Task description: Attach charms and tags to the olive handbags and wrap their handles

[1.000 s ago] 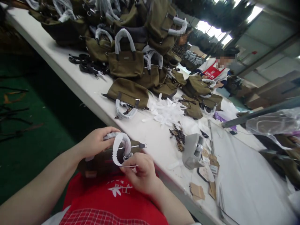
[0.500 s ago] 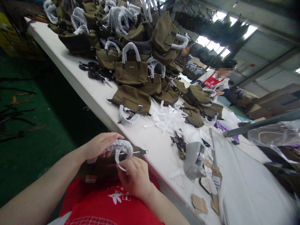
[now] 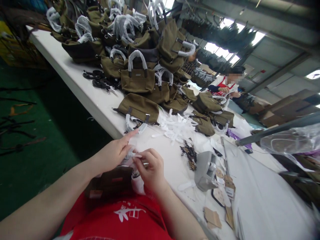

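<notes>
An olive-brown handbag (image 3: pixel 112 180) is held against my red apron, below my hands, with part of its zip showing. A handle wrapped in white (image 3: pixel 138 185) hangs at the bag's right side. Above the bag, my left hand (image 3: pixel 112 153) has its index finger stretched forward, while its thumb and other fingers close on a white wrapping strip (image 3: pixel 131 152). My right hand (image 3: pixel 151 166) pinches the same strip between thumb and fingertips, close beside the left. The strip's lower part is partly hidden by the fingers.
Olive bags (image 3: pixel 138 80) with white-wrapped handles are heaped on the white table (image 3: pixel 100 115). White strips (image 3: pixel 177 126) lie loose near a grey tape dispenser (image 3: pixel 205 171). Black straps (image 3: pixel 100 80) rest by the left edge. A co-worker (image 3: pixel 225 86) stands across the table.
My left hand has moved forward and right, its index finger now extended. My right hand has risen to meet it at the white strip. The wrapped handle now hangs lower, at the bag's right.
</notes>
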Tool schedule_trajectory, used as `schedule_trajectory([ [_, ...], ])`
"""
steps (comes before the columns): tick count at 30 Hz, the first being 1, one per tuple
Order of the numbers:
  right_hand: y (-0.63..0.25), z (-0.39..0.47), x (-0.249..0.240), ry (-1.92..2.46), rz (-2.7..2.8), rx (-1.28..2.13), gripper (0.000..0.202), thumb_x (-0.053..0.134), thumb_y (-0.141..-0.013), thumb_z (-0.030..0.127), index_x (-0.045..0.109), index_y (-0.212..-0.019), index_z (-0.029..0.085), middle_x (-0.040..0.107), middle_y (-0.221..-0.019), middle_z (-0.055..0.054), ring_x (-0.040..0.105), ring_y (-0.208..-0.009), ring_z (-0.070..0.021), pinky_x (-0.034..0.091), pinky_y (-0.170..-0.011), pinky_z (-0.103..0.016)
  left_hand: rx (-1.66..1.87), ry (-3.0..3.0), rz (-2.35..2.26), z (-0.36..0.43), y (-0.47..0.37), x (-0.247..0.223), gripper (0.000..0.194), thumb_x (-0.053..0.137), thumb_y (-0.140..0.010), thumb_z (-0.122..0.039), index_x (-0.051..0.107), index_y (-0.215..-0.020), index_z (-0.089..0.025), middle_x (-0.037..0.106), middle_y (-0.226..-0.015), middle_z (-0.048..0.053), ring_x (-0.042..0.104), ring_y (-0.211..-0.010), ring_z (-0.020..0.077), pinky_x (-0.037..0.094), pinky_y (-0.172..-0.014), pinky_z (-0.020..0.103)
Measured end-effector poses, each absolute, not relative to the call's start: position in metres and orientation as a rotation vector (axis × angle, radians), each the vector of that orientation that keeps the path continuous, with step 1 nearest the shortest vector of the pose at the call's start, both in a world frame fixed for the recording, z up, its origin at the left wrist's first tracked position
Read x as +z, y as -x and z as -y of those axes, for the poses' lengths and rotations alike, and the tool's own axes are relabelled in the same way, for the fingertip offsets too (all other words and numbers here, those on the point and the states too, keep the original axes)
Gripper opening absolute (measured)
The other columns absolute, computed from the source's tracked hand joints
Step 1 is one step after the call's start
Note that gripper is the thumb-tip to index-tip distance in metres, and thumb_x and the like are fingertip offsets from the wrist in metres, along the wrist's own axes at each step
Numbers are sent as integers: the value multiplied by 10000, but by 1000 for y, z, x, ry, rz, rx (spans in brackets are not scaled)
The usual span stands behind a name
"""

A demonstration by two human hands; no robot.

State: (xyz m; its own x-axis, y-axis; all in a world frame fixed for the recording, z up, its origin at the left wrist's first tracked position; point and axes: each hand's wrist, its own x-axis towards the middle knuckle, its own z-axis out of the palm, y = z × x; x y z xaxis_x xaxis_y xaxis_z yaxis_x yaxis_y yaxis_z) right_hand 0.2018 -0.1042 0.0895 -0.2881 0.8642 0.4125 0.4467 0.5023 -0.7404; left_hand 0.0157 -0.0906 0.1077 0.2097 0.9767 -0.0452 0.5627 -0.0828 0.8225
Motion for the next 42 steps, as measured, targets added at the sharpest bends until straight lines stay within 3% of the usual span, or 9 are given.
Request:
schedule_trajectory([
  [2,-198,93,83,1164,1730,848,131,669,-814,314,675,-749,200,647,-692,-6,574,-633,-133,459,-619,-249,714,-1778,-1500,89,-21,107,466,413,-914,-351,507,-1331,-165,693,-868,58,643,-825,231,467,-733,295],
  [4,-194,84,76,1197,1598,1081,184,646,-807,352,669,-732,185,628,-632,5,543,-568,-119,442,-563,-235,712,-1743,-1477,87,-23,103,345,433,-898,-387,653,-1029,-156,659,-737,41,615,-718,213,457,-647,277],
  [6,-191,79,69,1180,1520,1272,237,619,-810,392,665,-732,173,610,-601,6,519,-534,-111,422,-527,-227,718,-1658,-1407,87,-22,100,332,449,-884,-419,657,-844,-163,622,-658,15,577,-630,178,443,-579,254],
  [15,-180,70,59,1135,1349,1413,263,739,-683,378,588,-653,166,549,-558,25,431,-481,-80,344,-466,-204,749,-1562,-1249,95,-19,98,262,530,-845,-395,629,-828,-153,663,-725,24,589,-643,170,441,-563,235],
  [20,-179,62,62,1081,1414,1446,271,730,-708,385,602,-830,180,520,-547,69,436,-469,-75,358,-462,-183,727,-1577,-1245,94,-18,96,298,481,-883,-408,635,-842,-157,660,-731,11,569,-633,156,418,-558,229],
  [25,-182,68,71,1035,1878,932,221,551,-899,364,627,-782,192,632,-669,-2,553,-603,-120,431,-592,-228,726,-1640,-1306,94,-15,92,290,444,-904,-371,603,-774,-166,628,-690,0,552,-638,150,404,-578,235],
  [28,-182,78,74,922,2162,477,235,452,-950,301,620,-822,199,637,-711,-36,561,-671,-155,423,-657,-271,714,-1677,-1312,95,-15,86,275,424,-897,-328,583,-737,-169,626,-689,4,551,-643,154,403,-596,244],
  [31,-182,83,78,876,2288,343,262,401,-963,259,611,-819,197,619,-691,-42,544,-657,-165,411,-655,-287,699,-1689,-1395,97,-18,83,310,422,-896,-343,544,-664,-176,594,-630,0,518,-591,149,367,-559,248],
  [42,-187,61,85,1095,1734,1503,300,589,-821,428,551,-672,171,484,-564,48,411,-519,-88,322,-495,-201,626,-1804,-1351,105,-18,95,409,364,-963,-429,593,-747,-168,617,-657,-2,550,-608,146,343,-587,252],
])
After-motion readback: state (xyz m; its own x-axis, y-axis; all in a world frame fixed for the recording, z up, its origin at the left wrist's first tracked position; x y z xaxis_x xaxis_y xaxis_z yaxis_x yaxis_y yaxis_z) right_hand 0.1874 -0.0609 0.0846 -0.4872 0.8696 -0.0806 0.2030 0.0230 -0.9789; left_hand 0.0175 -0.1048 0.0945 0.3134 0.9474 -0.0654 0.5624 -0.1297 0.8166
